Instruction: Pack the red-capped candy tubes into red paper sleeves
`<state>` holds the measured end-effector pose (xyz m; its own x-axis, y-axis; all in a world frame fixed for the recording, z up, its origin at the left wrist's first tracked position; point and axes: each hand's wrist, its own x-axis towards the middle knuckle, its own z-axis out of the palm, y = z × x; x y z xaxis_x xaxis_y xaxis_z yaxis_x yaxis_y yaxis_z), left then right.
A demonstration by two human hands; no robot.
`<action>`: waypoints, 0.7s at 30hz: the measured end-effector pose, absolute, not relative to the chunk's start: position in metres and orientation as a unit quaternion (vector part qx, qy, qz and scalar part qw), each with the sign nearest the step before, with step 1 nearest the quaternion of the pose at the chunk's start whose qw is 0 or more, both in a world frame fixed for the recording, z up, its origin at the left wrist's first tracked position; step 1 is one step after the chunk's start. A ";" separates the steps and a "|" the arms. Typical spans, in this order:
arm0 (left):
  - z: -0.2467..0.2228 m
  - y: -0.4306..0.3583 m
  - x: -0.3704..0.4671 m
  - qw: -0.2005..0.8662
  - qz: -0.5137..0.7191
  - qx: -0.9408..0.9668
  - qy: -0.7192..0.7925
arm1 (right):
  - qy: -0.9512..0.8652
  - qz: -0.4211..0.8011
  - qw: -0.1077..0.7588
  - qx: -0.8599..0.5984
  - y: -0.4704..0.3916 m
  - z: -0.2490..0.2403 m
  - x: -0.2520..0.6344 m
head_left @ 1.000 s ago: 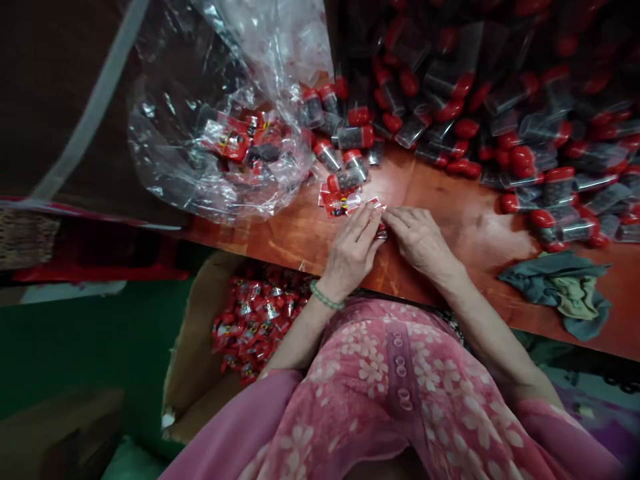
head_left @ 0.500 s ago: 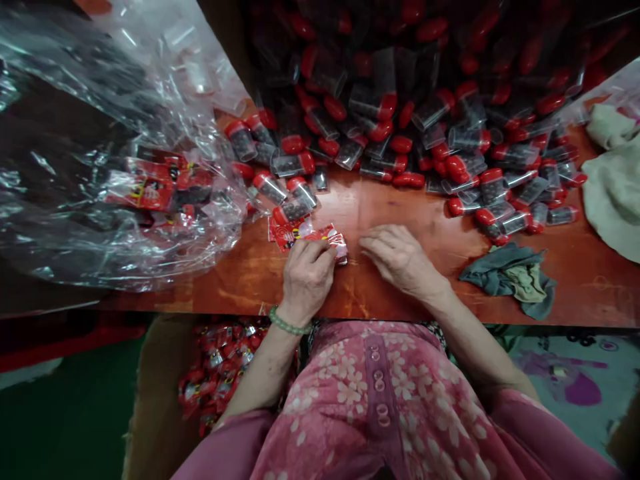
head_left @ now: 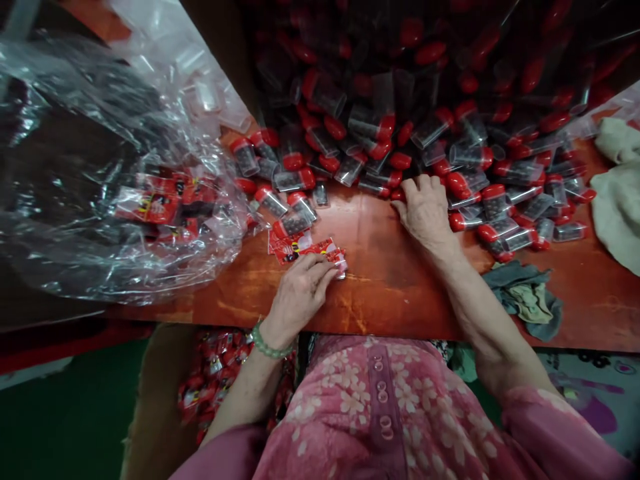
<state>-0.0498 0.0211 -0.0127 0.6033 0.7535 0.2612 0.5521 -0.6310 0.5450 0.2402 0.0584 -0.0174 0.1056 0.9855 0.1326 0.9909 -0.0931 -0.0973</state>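
Observation:
My left hand [head_left: 300,290], with a green bead bracelet [head_left: 270,341], is closed at the fingertips on the near end of a red printed plastic packet [head_left: 324,247]. Another red packet [head_left: 290,248] lies flat beside it. My right hand [head_left: 425,210] reaches to the front edge of a heap of clear tubes with red caps. Its fingers are spread, and the thumb and index finger are at a red cap [head_left: 399,194], which the hand partly hides. A few capped tubes [head_left: 299,215] with dark contents rest just beyond the packets.
A large clear plastic bag [head_left: 165,273] holding red packets [head_left: 163,200] takes up the left. The tube heap [head_left: 373,123] spreads across the back of the wooden table [head_left: 380,300]. Crumpled cloth [head_left: 530,300] lies at right. Below the edge, a cardboard box [head_left: 155,393] contains red packets.
My right hand has moved forward and right from the table's middle to the tube heap, its fingers spreading. My left hand stays at the packets, its wrist shifted slightly left.

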 end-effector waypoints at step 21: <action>-0.015 0.024 -0.043 0.114 0.228 0.887 0.385 | -0.725 -0.008 0.051 -0.686 0.012 -0.016 0.211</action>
